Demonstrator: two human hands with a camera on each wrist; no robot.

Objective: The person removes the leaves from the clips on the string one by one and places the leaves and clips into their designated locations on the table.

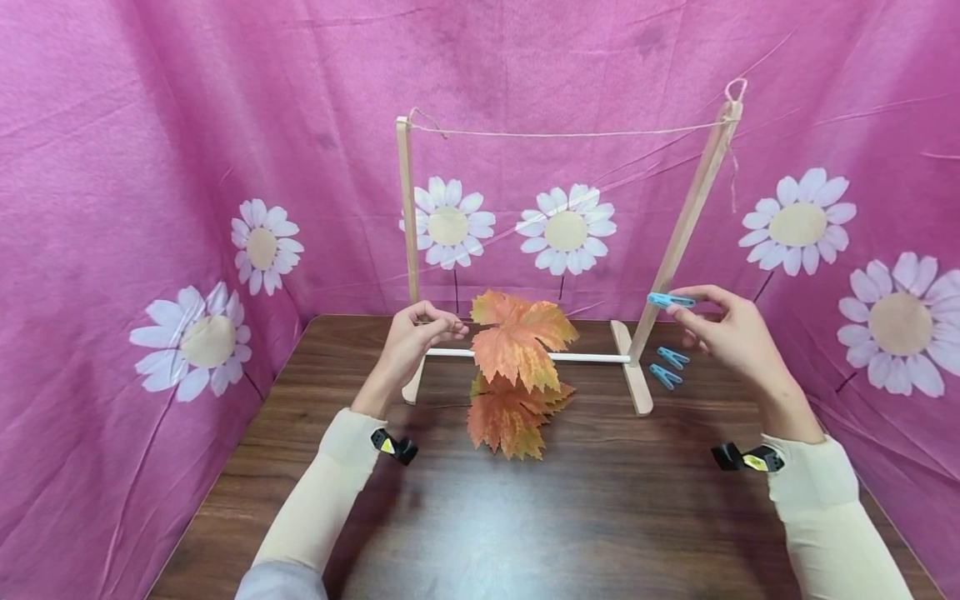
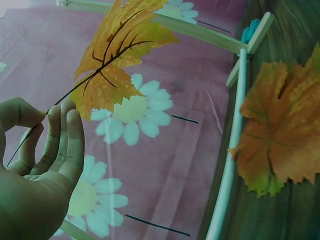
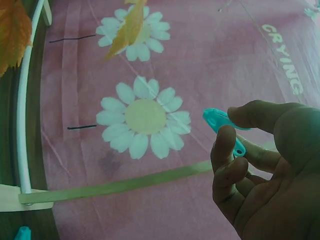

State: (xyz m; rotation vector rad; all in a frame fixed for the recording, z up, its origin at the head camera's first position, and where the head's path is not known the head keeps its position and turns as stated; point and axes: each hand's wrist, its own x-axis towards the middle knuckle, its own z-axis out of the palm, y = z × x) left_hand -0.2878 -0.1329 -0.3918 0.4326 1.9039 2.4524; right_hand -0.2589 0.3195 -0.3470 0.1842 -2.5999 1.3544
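My left hand [image 1: 426, 333] pinches the thin dark stem of an orange maple leaf [image 1: 517, 333], raised above the table; the left wrist view shows the stem [image 2: 62, 99] between thumb and fingers. Between the thumb and fingers of my right hand [image 1: 723, 325] is a light-blue clothespin [image 3: 220, 120], held beside the right post of a wooden frame [image 1: 686, 225]. A string [image 1: 562, 134] runs across the tops of the two posts. Below the held leaf, a second orange leaf [image 1: 510, 421] lies on the table.
Two more blue clothespins [image 1: 666, 377] lie on the wooden table [image 1: 450, 525], right of the frame's foot [image 1: 637, 392]. A white rod [image 1: 592, 357] joins the frame's feet low down. Pink cloth [image 1: 337, 100] with printed daisies surrounds the table's back and sides.
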